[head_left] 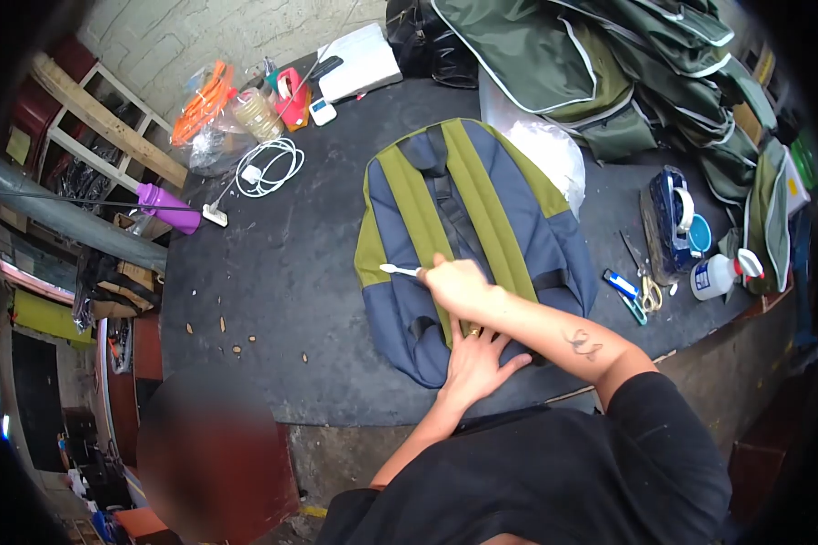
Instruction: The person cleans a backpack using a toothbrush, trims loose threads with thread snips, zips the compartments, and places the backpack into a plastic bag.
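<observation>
A navy and olive-green backpack (395, 318) lies on the dark table with its shoulder straps facing up. My right hand (456, 289) is closed around a white toothbrush (400, 270). The brush head points left, over the left side of the backpack, beside the green strap; whether its bristles touch the fabric I cannot tell. My left hand (475, 365) lies with fingers spread on the lower part of the backpack, just below my right hand. A ring shows on one of its fingers.
Scissors (650, 295), a blue-white box cutter (622, 284), a spray bottle (713, 277) and a blue tape roll (699, 234) sit at the right. Green bags (600, 73) pile up behind. A white cable (270, 173) and purple bottle (168, 211) are at the left.
</observation>
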Tool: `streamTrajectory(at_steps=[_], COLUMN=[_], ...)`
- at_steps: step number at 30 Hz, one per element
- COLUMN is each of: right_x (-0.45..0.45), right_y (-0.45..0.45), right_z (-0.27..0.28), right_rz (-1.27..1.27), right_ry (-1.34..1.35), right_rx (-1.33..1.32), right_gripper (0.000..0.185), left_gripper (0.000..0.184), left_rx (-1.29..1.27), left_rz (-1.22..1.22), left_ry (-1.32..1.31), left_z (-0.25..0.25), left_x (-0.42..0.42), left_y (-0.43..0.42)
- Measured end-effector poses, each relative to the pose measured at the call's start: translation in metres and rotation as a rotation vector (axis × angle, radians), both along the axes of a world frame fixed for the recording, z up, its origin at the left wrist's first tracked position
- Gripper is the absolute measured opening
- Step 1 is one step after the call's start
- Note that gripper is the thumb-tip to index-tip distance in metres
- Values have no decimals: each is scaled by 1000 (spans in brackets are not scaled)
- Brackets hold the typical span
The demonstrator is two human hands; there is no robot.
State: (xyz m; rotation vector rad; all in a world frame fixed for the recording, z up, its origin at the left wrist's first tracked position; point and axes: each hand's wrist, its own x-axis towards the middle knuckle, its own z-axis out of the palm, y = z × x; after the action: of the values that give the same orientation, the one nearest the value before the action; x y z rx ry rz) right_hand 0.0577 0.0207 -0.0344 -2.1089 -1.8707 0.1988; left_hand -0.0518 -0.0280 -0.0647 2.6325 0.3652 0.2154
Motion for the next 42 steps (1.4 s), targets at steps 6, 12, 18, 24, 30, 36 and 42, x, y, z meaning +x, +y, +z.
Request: streamTrajectory(at_steps=[6,12,18,24,30,36,42], right_x=[48,57,38,65,146,173,116], right_y=[32,109,108,94,-80,-214,-253], right_z=[41,-34,-6,-7,36,-11,-41], right_rz=[82,-128,-147,-84,-612,-1000,-775], right_ry=[-25,-204,-235,53,107,-181,-132], right_rx=[-102,273,-61,-7,785,572,303], right_gripper=[17,17,17,27,25,29,36], left_gripper=[65,65,67,62,33,27,44], left_rx=[126,90,134,66,-84,-218,-185], left_rz=[5,14,-11,-44,42,193,241], left_ry=[47,97,213,97,-410,-494,-129], left_z=[-4,-2,0,14,97,82,32], left_x=[5,7,8,8,43,174,230], left_y=[2,3,3,8,93,250,308])
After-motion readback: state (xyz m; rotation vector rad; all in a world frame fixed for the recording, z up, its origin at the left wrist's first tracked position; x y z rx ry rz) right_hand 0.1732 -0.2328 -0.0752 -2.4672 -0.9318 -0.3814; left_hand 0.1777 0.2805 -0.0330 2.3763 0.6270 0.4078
